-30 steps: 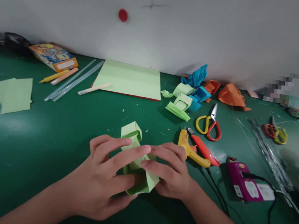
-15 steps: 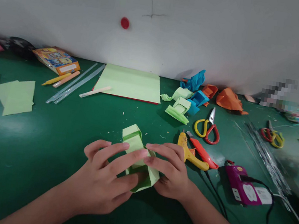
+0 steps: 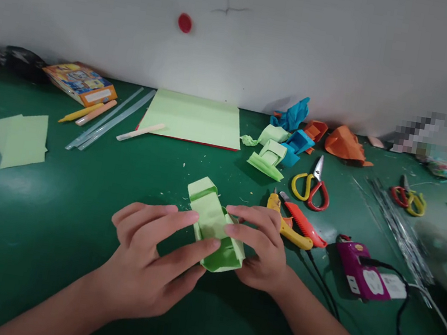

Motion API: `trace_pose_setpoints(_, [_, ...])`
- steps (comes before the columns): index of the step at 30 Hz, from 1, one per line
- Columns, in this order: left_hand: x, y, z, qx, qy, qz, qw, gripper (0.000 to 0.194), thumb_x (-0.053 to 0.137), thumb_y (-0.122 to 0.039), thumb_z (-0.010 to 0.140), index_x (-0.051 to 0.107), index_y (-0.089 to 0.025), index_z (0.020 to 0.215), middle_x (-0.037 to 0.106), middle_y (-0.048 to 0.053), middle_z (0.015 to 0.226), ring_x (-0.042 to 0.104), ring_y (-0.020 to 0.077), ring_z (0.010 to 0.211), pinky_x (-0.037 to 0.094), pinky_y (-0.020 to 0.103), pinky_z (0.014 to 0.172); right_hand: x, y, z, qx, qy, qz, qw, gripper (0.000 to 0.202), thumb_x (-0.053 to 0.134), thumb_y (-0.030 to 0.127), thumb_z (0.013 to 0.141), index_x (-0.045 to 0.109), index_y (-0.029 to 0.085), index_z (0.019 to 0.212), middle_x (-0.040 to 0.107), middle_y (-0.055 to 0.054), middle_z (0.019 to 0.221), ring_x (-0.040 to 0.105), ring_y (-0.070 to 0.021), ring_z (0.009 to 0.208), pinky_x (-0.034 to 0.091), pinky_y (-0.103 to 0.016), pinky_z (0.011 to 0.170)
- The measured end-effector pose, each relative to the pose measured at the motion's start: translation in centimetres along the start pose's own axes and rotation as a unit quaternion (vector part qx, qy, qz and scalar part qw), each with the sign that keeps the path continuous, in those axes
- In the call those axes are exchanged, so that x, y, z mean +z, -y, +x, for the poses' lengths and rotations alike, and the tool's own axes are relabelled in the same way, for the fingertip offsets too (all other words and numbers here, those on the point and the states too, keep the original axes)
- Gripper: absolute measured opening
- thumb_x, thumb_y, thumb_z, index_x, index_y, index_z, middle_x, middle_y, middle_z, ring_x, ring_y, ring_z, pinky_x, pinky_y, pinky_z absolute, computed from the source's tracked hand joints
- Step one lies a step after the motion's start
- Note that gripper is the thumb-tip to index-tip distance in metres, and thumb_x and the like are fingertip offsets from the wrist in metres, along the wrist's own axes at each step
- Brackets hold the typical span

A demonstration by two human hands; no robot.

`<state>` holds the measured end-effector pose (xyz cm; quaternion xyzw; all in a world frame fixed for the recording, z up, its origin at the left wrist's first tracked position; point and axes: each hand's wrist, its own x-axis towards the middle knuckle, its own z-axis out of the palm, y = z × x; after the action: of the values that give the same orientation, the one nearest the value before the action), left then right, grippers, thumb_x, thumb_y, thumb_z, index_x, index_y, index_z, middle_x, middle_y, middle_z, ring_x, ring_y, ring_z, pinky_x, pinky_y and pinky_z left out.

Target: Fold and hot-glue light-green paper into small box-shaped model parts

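A folded light-green paper piece (image 3: 212, 218), box-like with an open lower end, is held between both hands near the front of the green table (image 3: 72, 211). My left hand (image 3: 159, 253) grips its left side, with the index fingertip at the lower opening and other fingers spread above. My right hand (image 3: 264, 247) holds the right side, fingertips on the upper edge and thumb hidden beneath. Beyond my right hand lie a yellow glue gun (image 3: 291, 234) and a red cutter (image 3: 303, 224).
Scissors (image 3: 312, 187), folded papers (image 3: 272, 151) and a purple device (image 3: 364, 269) with cables lie to the right. A light-green sheet (image 3: 193, 117) lies by the wall; clear sticks (image 3: 116, 119), a box (image 3: 82, 83) and paper squares (image 3: 26, 142) are left.
My left hand's fingers have spread and shifted left, showing more of the paper piece. Its index finger has moved off the top toward the lower opening. The view has shifted slightly.
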<state>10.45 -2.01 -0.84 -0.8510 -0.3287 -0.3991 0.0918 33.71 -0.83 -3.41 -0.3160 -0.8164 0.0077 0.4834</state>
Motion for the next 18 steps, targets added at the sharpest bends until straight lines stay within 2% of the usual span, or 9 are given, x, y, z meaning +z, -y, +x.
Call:
trace_pose_setpoints(5, [0.01, -0.30, -0.18, -0.020, 0.047, -0.044, 0.998, 0.023, 0.068, -0.023, 0.084, 0.075, -0.032, 0.105, 0.053, 0.008, 0.130, 0.049, 0.0314, 0.118, 0.038, 0.050, 0.096, 0.05, 0.02, -0.26, -0.004, 0.007, -0.007, 1.000, 0.034, 0.063, 0.013, 0.090, 0.060, 0.026, 0.121, 0.069, -0.007, 0.127, 0.067, -0.0221, 0.107, 0.050, -0.039, 0.089])
trace_pose_setpoints(12, [0.36, -0.33, -0.40, 0.005, 0.088, -0.047, 0.995, 0.023, 0.066, -0.022, 0.081, 0.075, -0.033, 0.099, 0.057, 0.005, 0.138, 0.050, 0.0326, 0.119, 0.034, 0.052, 0.095, 0.22, -0.03, -0.82, -0.017, 0.027, -0.020, 0.999, 0.038, 0.061, 0.013, 0.090, 0.061, 0.030, 0.124, 0.069, -0.004, 0.131, 0.065, -0.0222, 0.110, 0.052, -0.039, 0.089])
trace_pose_setpoints(18, [0.59, -0.39, -0.49, 0.007, 0.117, -0.048, 0.992, 0.013, 0.066, -0.020, 0.083, 0.072, -0.028, 0.091, 0.057, 0.006, 0.142, 0.049, 0.0331, 0.123, 0.033, 0.053, 0.095, 0.56, -0.09, -0.77, 0.009, 0.030, -0.027, 0.999, 0.050, 0.059, 0.008, 0.082, 0.060, 0.028, 0.128, 0.069, -0.006, 0.129, 0.065, -0.0245, 0.110, 0.052, -0.044, 0.092])
